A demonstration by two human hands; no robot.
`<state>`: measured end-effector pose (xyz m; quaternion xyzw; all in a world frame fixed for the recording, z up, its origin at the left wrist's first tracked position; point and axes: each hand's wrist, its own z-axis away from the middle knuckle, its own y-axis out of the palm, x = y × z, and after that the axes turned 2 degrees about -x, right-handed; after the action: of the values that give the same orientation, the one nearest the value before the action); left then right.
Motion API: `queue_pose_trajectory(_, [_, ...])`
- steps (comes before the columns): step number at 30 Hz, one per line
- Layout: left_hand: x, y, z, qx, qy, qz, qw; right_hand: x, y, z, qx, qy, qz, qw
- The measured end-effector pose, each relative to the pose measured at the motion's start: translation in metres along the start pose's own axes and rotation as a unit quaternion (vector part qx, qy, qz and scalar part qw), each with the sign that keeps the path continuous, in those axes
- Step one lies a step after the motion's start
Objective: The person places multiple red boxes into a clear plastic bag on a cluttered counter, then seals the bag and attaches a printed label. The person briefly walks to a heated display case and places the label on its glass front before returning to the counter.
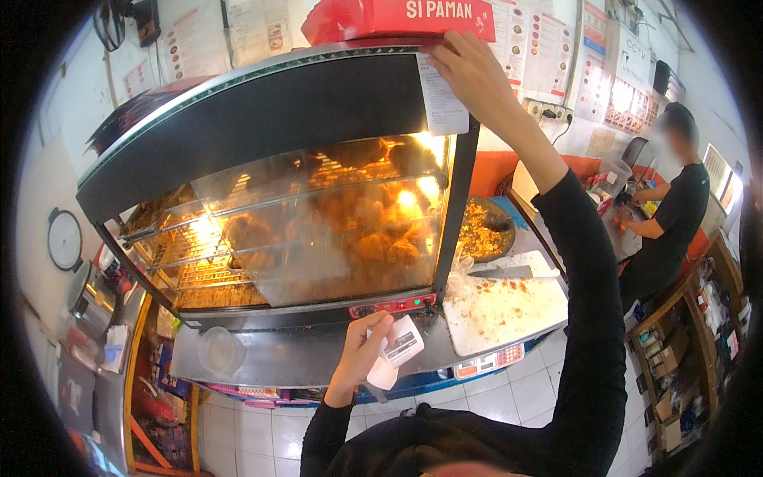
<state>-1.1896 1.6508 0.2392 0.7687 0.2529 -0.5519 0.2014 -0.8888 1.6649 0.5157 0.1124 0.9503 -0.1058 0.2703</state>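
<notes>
My left hand [363, 352] holds a curled printed paper slip [405, 343] in front of the control panel [393, 306] of a heated glass food display cabinet [286, 238]. Up at the cabinet's top edge, my right hand [477, 74] reaches to the upper end of a long printed slip [444, 101] that hangs down the black front. Its fingertips meet the lower edge of a red cardboard box [399, 21]; whether they grip the box or the slip is unclear. Browned food pieces [381, 244], perhaps fried chicken, show through the fogged glass. Both slips bear writing.
A white cutting board [506, 304] with crumbs carries a knife [512, 272]. Behind it sits a dark stone mortar [486, 229] with orange-yellow food. A clear plastic tub [222, 350] stands on the steel counter [286, 358]. To the right, another person [670, 208] works at a counter.
</notes>
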Motion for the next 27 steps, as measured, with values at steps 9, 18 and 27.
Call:
queue_pose_trajectory(9, [-0.062, -0.015, -0.027, -0.095, 0.102, -0.001, 0.990, 0.107, -0.074, 0.027, 0.028, 0.123, -0.302, 0.945])
queue_pose_trajectory(18, [-0.069, -0.015, -0.052, -0.023, 0.089, 0.399, 0.912, 0.183, -0.110, 0.116, 0.208, 0.286, -0.571, 0.741])
queue_pose_trajectory(27, [-0.036, 0.001, -0.050, -0.051, 0.010, 0.597, 0.801, 0.204, -0.106, 0.128, 0.189, 0.372, -0.613, 0.671])
